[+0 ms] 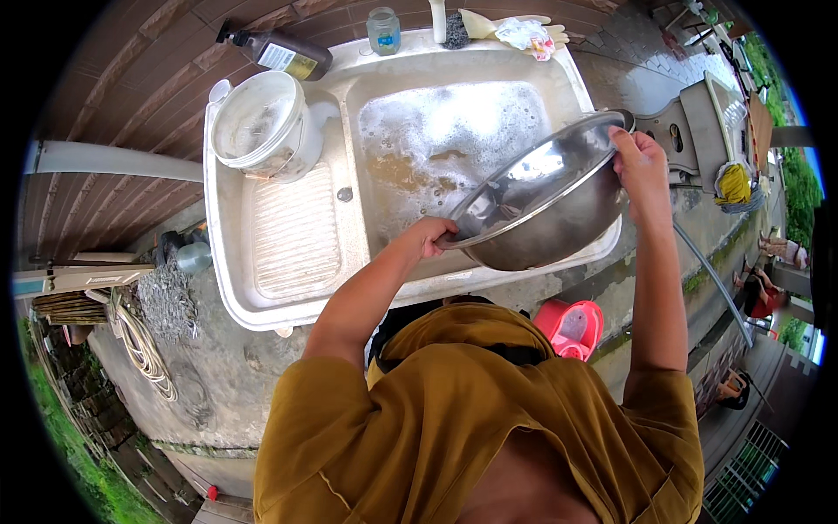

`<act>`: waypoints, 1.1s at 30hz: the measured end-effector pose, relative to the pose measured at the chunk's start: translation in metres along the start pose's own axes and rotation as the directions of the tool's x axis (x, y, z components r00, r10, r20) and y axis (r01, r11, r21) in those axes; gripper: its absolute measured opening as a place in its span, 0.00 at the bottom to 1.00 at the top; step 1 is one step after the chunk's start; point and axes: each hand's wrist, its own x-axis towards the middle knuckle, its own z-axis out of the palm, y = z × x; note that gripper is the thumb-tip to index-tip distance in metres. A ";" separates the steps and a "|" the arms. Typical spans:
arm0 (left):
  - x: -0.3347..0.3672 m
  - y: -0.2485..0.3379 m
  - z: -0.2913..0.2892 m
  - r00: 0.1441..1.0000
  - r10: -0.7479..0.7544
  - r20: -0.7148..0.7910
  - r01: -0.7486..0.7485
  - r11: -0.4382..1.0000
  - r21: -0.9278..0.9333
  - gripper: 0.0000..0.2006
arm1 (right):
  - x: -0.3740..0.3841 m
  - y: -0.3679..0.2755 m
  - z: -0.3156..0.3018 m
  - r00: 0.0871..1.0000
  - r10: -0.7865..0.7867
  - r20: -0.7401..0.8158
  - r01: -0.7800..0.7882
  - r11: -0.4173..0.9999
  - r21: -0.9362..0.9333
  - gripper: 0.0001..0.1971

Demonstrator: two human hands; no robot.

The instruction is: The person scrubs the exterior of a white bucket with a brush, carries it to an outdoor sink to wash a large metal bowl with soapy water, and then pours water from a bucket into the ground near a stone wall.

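Note:
Both my hands grip a large, shiny metal basin (559,210), tilted over the right part of a white sink (353,175). My left hand (429,237) is closed on the rim at its near left. At the far right rim, my right hand (639,162) holds on with the thumb over the edge. The basin's open side faces the sink, and its rounded underside faces me. Below it, foamy, brownish water (449,140) fills much of the sink bowl. The basin hides the bowl's near right corner.
A white bucket (262,127) stands on the sink's left side above the ribbed washboard (295,231). Along the back lie a pump bottle (284,54), a glass jar (383,31) and rubber gloves (515,28). A pink tub (572,328) sits on the floor; people are far right.

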 end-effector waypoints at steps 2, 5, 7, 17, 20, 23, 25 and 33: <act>0.012 0.000 0.014 0.996 -0.067 -0.063 0.076 0.986 0.152 0.08 | 0.015 0.018 0.010 1.000 -0.004 -0.008 0.003 0.988 -0.155 0.18; 0.018 -0.004 0.010 0.992 -0.108 -0.071 0.123 0.959 0.255 0.09 | 0.022 0.014 0.035 1.000 -0.025 -0.006 0.021 0.927 -0.374 0.20; 0.035 -0.017 -0.012 0.989 -0.146 -0.001 0.144 0.979 0.145 0.10 | 0.028 0.019 0.053 0.999 0.030 0.017 -0.021 0.931 -0.364 0.20; 0.041 -0.023 -0.078 0.913 0.178 -0.367 -0.276 0.933 -0.233 0.08 | 0.027 0.094 0.082 0.986 0.100 0.132 -0.120 0.981 0.151 0.10; 0.012 -0.010 -0.054 0.566 0.545 -0.618 -0.566 0.802 0.190 0.09 | 0.026 0.154 0.064 0.965 0.154 0.211 -0.215 0.928 0.304 0.07; -0.001 -0.010 -0.056 0.411 0.648 -0.641 -0.571 0.731 0.374 0.10 | 0.010 0.173 0.054 0.939 0.191 0.284 -0.306 0.840 0.447 0.05; -0.016 -0.004 -0.048 0.342 0.697 -0.630 -0.660 0.656 0.367 0.10 | 0.004 0.171 0.046 0.941 0.170 0.293 -0.300 0.819 0.489 0.04; -0.113 0.027 -0.034 0.311 0.744 -0.591 -0.688 0.605 0.400 0.08 | -0.029 0.073 -0.003 0.968 -0.089 0.234 -0.052 0.842 0.536 0.05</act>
